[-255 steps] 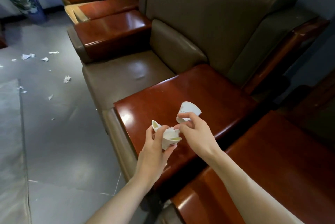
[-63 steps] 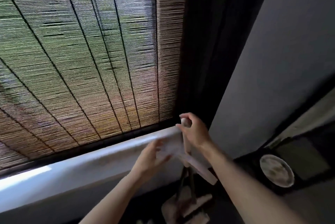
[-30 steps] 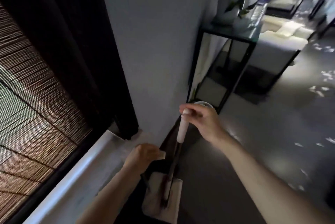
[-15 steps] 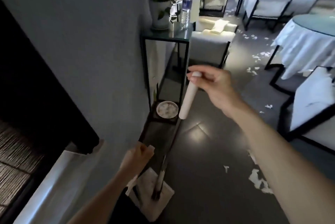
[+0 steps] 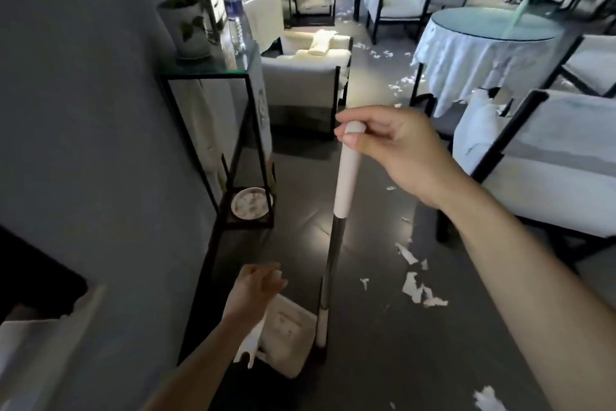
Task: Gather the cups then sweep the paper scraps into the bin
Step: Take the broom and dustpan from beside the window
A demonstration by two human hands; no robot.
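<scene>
Floor (image 5: 366, 370), dark and littered, all around. Black-framed stand (image 5: 203, 77) at the left by the wall, round container (image 5: 250, 202) on its bottom shelf, judged to be the bin. Broom (image 5: 346, 177) held near-upright, long axis dropping from the right grip (image 5: 400, 150) to the floor just beside a pale dustpan (image 5: 288, 334). Right grip closed round the handle's white top, thumb and fingers curled. Left grip (image 5: 256, 284) low, above the dustpan, blurred; could not tell whether clasping anything. Paper scraps (image 5: 418, 290) to the right of the broom's foot, on the right grip's side, dustpan to its left; sweep probably needed leftward. Cups not made out.
</scene>
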